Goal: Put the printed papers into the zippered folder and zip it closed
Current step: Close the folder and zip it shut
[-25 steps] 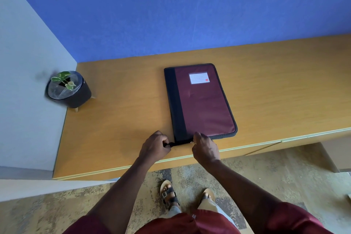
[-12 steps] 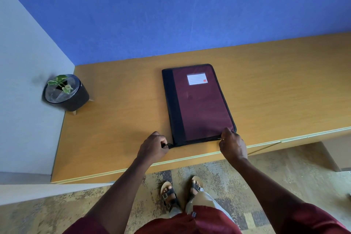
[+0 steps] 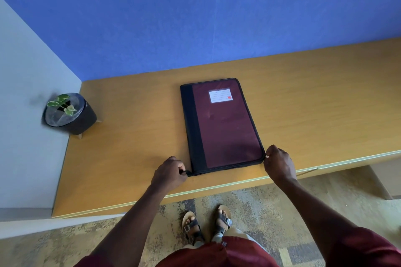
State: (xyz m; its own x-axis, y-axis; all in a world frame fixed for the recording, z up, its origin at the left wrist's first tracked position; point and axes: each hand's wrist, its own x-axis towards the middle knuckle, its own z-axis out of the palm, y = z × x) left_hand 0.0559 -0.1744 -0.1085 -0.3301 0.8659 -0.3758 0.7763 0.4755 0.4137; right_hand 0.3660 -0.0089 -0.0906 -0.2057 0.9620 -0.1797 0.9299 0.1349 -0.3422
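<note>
This looks like an office or study corner. A long wood-laminate bench (image 3: 134,158) with a pale edge strip runs along a blue fabric-textured wall panel (image 3: 195,17) and meets a plain grey partition (image 3: 26,115) at the left. A small potted plant (image 3: 69,112) in a dark pot on wooden legs stands in that corner, and mottled carpet (image 3: 249,201) covers the floor.

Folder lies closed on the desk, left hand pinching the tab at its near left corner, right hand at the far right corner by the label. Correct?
Not quite. The right hand is at the near right corner of the folder, not the far one; the label sits at the far end, away from it. The head view shows this. The left hand does pinch the tab at the near left corner.
</note>
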